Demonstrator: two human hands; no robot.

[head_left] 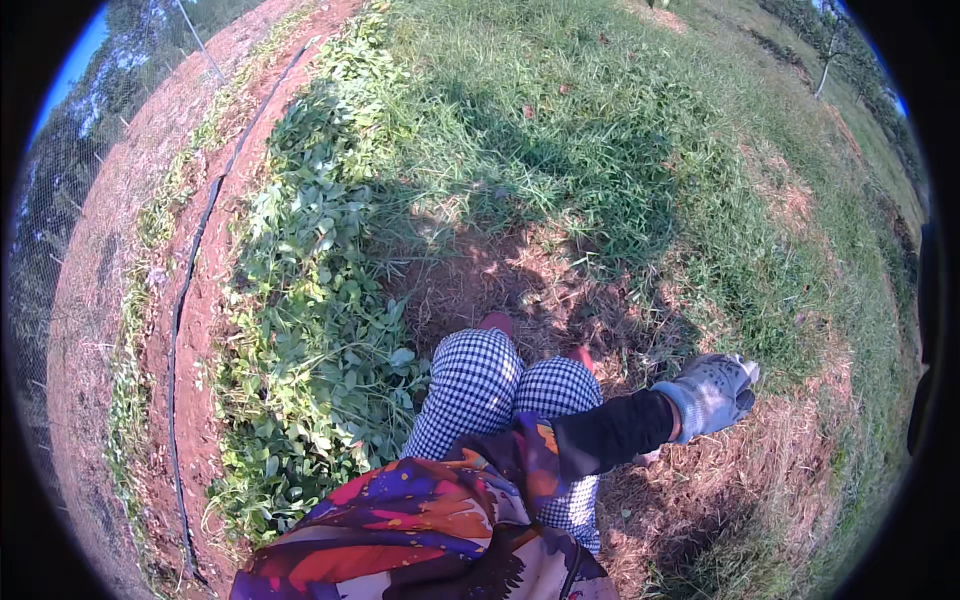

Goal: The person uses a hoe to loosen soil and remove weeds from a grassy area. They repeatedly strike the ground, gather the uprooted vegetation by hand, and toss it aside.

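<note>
The right hand (712, 392), in a grey work glove, is held out to the right above dry straw mulch (740, 480), fingers loosely curled and grasping nothing visible; the left hand is not in view. Risk, in my judgement: footing could slip on the loose red soil (480, 285) near the feet. Low leafy plants (310, 330) and a black irrigation hose (185, 300) run along the left, with grass (560, 130) beyond, outdoors.

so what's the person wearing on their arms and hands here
Only the right hand shows: it wears a light grey work glove with a pale blue cuff. The right forearm is covered by a snug black sleeve. The left hand is out of view, below the bright patterned top.
</note>
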